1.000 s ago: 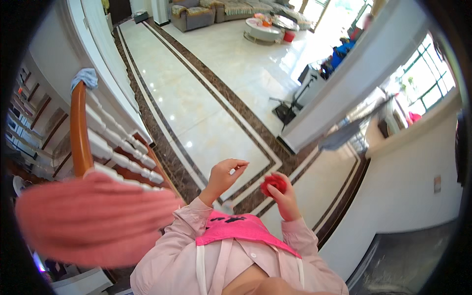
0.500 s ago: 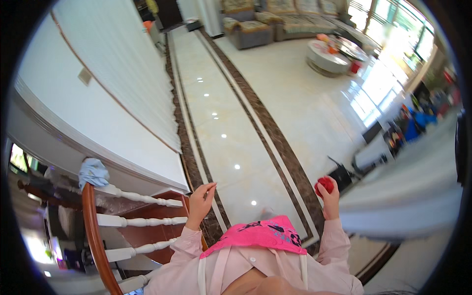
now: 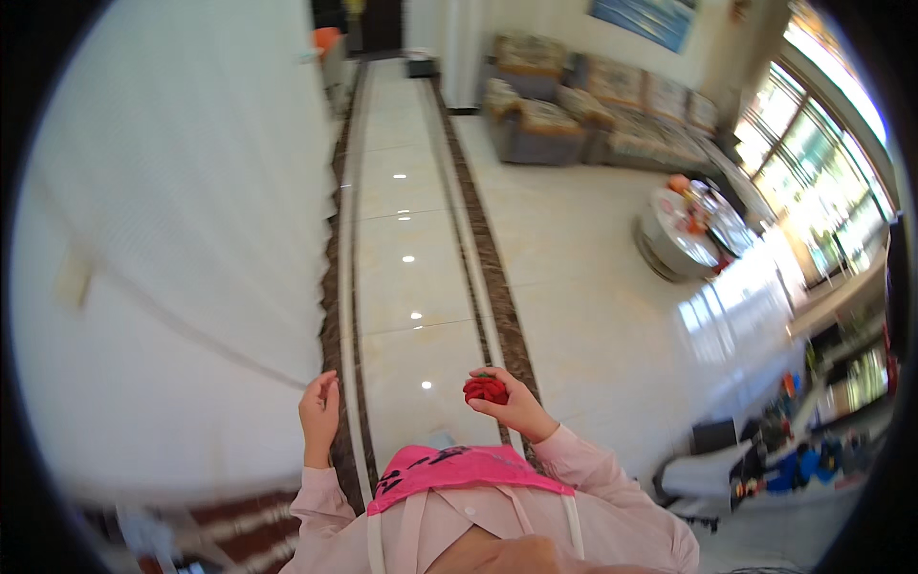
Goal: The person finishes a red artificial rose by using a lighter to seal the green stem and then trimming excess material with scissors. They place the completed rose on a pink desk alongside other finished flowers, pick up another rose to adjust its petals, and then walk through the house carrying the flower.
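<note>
My right hand (image 3: pixel 517 407) is closed round a red rose-like flower (image 3: pixel 486 389), held in front of my body with its layered folds showing. A bit of green shows at its upper edge. Off to the left, my left hand (image 3: pixel 319 417) is raised with loosely bent fingers, and nothing shows in it. A pink apron (image 3: pixel 469 469) with dark markings covers my front between both hands, over pale pink sleeves.
A tiled walkway (image 3: pixel 406 287) with dark brown borders runs ahead beside a white wall (image 3: pixel 182 316). Sofas (image 3: pixel 545 120) and a round coffee table (image 3: pixel 669 244) stand far right. Several mixed items (image 3: pixel 803 464) lie at lower right, blurred stair balusters (image 3: pixel 253 526) at lower left.
My right hand has brought the red flower inward, to the left, in front of my body. The view has turned and I have moved past the stair railing, now blurred at lower left.
</note>
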`<action>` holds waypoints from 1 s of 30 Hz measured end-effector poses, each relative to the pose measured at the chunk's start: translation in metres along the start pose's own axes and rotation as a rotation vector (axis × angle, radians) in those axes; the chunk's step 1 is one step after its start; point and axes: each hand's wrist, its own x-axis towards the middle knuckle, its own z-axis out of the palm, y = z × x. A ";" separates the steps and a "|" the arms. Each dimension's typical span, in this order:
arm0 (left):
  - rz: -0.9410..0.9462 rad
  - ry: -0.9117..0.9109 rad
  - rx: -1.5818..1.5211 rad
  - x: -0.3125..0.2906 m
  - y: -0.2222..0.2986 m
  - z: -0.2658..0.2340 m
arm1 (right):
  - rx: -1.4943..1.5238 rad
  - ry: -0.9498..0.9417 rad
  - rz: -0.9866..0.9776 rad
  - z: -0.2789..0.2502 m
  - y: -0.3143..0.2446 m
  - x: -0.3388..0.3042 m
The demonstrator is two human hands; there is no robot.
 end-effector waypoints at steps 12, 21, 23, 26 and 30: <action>0.315 -0.326 0.130 0.436 0.019 0.261 | -0.085 0.562 -0.071 -0.260 -0.051 0.355; 0.011 0.100 0.271 0.696 -0.056 0.256 | -0.278 -0.163 -0.249 -0.242 -0.197 0.794; -0.119 0.118 0.285 0.739 -0.105 0.273 | -0.334 -0.372 -0.294 -0.244 -0.187 0.875; -0.120 0.147 0.191 0.848 -0.135 0.304 | -0.412 -0.386 -0.334 -0.254 -0.219 0.977; 0.130 0.048 0.131 1.051 -0.080 0.360 | -0.281 -0.039 -0.172 -0.298 -0.279 1.076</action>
